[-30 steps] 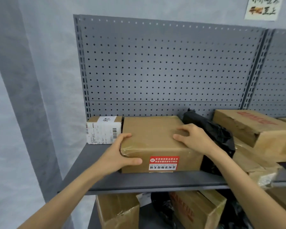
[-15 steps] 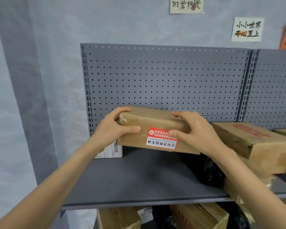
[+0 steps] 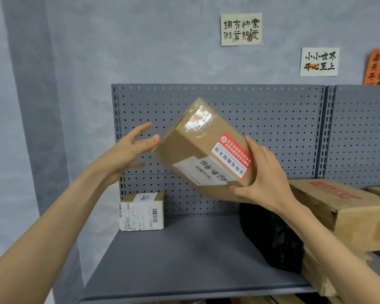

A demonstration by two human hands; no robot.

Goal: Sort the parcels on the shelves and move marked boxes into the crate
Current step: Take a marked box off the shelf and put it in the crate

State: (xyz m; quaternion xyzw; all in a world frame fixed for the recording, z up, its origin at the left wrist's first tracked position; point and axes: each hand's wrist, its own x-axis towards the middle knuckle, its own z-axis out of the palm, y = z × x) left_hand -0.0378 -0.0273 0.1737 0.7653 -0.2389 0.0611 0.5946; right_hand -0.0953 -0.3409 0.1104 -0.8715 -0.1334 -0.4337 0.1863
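Observation:
A brown cardboard box [image 3: 191, 150] with a red-and-white sticker and a white label hangs tilted in the air above the grey shelf [image 3: 184, 260]. My right hand [image 3: 265, 178] grips its lower right corner, thumb under it and fingers along its side. My left hand [image 3: 127, 150] is open, fingers spread, with its fingertips at the box's left edge. A small white-labelled parcel [image 3: 140, 211] stands at the shelf's back left.
A black plastic bag [image 3: 272, 235] lies on the shelf at the right, under my right forearm. Larger cardboard boxes [image 3: 342, 211] are stacked further right. A grey pegboard [image 3: 261, 119] backs the shelf, and paper signs hang on the wall above.
The box has come up off the shelf and tipped over, its labelled underside now turned to me. My left hand has let go and opened; my right hand has shifted to the lower corner.

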